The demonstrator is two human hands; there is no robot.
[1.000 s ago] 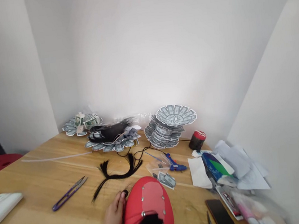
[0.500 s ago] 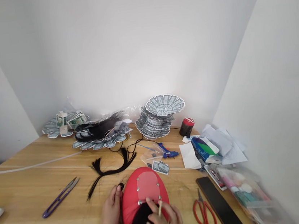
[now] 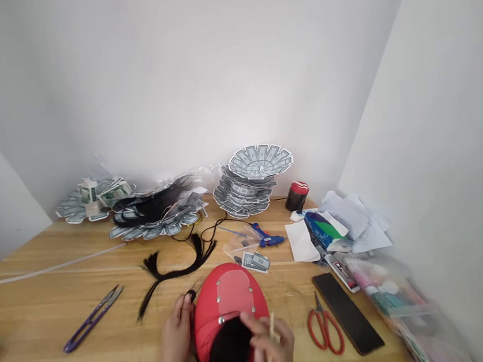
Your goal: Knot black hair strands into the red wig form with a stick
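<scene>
A red rounded head form [image 3: 227,282] stands at the table's front, with a lighter red patch edged by several silver pins. Black hair [image 3: 227,353] lies over its near part, with loose wisps at the hair's front edge. At the form's left side, my left hand [image 3: 175,333] is closed with thumb and fingers on a small round black roll [image 3: 191,296]. My right hand [image 3: 273,341] is on the right side of the hair, a thin pale wooden stick [image 3: 269,354] held between its fingers. Its index fingertip is close to the hair's front edge.
Purple thread snips [image 3: 93,319] and a black hair bundle [image 3: 171,272] lie to the left. Red-handled scissors [image 3: 324,326], a phone [image 3: 348,314] and a plastic bag [image 3: 397,303] are on the right. Behind are a blue glue gun [image 3: 266,235] and stacked banknote-print paper bowls [image 3: 246,189].
The camera view has shifted slightly. My right hand has moved right, away from the middle of the hair, so more of the black hair shows. My left hand keeps its grip.
</scene>
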